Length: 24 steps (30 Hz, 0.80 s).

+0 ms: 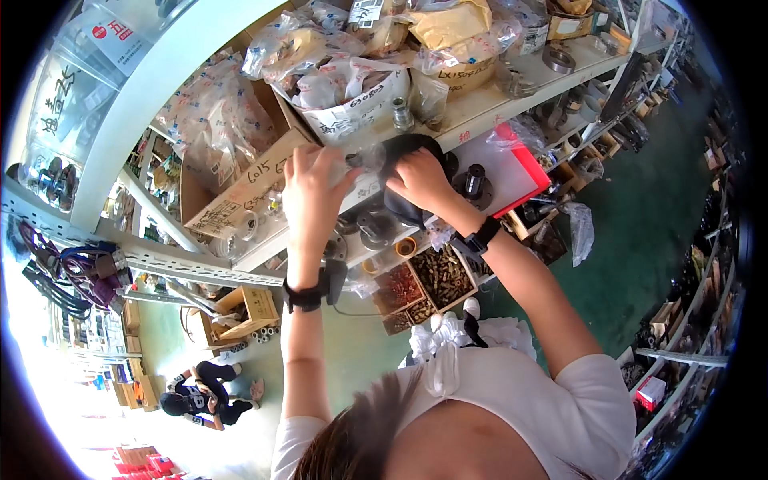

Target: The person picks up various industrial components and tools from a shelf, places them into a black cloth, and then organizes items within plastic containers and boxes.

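Note:
My left hand (314, 190) is raised at the shelf's front edge, by the corner of a large cardboard box (240, 200). Its fingers and thumb bend round a small clear plastic bag (366, 157), whose contents are too blurred to make out. Just to the right, the fingers of my right hand (421, 181) are curled onto a soft black cloth-like item (410, 147). Part of that item is hidden beneath the hand. Behind the hands stand a white bag of parts (364, 104) and a small metal fitting (402, 116).
A red-rimmed tray (524, 164) with a black flanged part (475, 182) lies right of my right hand. Below are dark round metal parts (376, 228) and a divided wooden box (436, 276) of small brass-coloured pieces. Another person (210, 394) is at the lower left, farther off.

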Motion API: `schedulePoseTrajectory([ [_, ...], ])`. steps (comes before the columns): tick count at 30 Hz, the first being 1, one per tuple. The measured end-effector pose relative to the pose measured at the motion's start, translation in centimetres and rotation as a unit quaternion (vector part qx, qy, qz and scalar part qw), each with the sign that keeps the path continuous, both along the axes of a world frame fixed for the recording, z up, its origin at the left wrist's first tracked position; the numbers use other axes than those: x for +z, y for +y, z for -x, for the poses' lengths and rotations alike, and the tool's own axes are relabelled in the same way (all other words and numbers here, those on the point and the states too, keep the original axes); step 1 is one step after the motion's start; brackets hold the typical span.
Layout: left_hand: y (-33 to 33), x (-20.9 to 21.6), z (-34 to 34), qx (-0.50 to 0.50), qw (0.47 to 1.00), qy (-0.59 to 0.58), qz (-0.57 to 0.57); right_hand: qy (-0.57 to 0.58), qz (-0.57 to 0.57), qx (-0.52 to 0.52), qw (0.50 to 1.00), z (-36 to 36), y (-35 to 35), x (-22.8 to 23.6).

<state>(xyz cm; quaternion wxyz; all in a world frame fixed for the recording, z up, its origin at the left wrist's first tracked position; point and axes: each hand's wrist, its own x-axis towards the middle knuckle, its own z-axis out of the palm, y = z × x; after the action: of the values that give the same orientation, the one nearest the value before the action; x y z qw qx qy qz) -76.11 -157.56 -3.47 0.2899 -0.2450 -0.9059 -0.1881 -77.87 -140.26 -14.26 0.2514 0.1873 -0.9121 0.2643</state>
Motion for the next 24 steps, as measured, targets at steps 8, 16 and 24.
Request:
schedulePoseTrajectory([
  [8, 1.1, -1.9, 3.5, 0.045, 0.998, -0.034, 0.043, 0.086, 0.051, 0.006, 0.995, -2.0, 1.7, -0.3],
  [16, 1.1, -2.8, 4.8, 0.04, 0.995, -0.076, 0.053, 0.106, 0.114, 0.0, 0.988, -1.8, 6.3, -1.2],
  [24, 1.8, -4.3, 4.5, 0.052, 0.994, 0.078, 0.059, 0.174, 0.105, -0.105, 0.974, -0.9, 9.6, -2.5],
])
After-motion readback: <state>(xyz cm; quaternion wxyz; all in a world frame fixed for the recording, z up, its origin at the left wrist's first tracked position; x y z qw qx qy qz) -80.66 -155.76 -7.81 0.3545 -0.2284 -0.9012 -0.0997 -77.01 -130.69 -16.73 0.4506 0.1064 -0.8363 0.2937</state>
